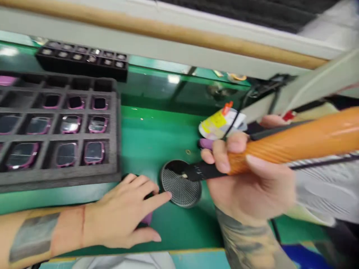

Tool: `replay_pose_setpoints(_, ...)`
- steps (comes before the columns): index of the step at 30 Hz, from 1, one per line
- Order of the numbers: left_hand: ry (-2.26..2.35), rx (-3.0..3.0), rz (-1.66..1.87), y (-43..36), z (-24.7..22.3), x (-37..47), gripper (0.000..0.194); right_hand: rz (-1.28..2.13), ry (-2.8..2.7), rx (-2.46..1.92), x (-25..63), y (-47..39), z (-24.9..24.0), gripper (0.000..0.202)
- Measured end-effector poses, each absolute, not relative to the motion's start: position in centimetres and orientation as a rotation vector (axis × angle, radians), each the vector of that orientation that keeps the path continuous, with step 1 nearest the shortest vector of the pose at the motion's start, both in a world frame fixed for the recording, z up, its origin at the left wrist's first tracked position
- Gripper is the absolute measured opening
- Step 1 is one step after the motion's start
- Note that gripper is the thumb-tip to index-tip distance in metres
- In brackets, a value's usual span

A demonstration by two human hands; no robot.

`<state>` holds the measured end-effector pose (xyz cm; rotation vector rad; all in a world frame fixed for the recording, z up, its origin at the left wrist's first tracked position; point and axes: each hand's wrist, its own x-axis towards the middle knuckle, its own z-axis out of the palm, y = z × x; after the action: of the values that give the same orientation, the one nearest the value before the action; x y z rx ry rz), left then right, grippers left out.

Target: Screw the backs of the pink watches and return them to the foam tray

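My right hand (pixel 249 179) is wrapped round the orange body of an electric screwdriver (pixel 297 140), slightly blurred. Its black nose points left, with the tip over a round black dish (pixel 182 186) with a ribbed surface; whether it touches the dish I cannot tell. On the left, my left hand (pixel 131 213) lies palm down on the green mat, fingers spread. The index fingertip is at the dish's rim. A purple-edged piece (pixel 147 218) shows between thumb and index finger, mostly hidden under the hand.
A grey foam tray (pixel 119 149) holds several purple-framed watch cases in its compartments. Behind it stands a black compartment box (pixel 84 69) with small parts. A white bottle with a yellow label (pixel 214 125) and a small ring (pixel 188 152) lie beyond the dish. A shelf edge (pixel 168 30) crosses above.
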<state>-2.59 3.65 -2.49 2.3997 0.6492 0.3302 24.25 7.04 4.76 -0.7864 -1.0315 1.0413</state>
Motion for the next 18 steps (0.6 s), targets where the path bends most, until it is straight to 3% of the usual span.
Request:
replay_pose_setpoints(5,0.644,2.452,0.244,3.3,-2.2,-2.0,0.09,1.102,-1.008,-0.682,23.8,6.3,4.0,0.045)
replay_pose_setpoints(12,0.723,2.428,0.228,4.2,-1.8,-0.6,0.071,1.022,-1.002,-0.696,22.6,5.3,3.5,0.035)
replay_pose_setpoints(18,0.705,2.543,0.35,2.7,-1.6,-2.4,0.078,0.993,-1.003,-0.709,21.6,6.0,2.4,0.032)
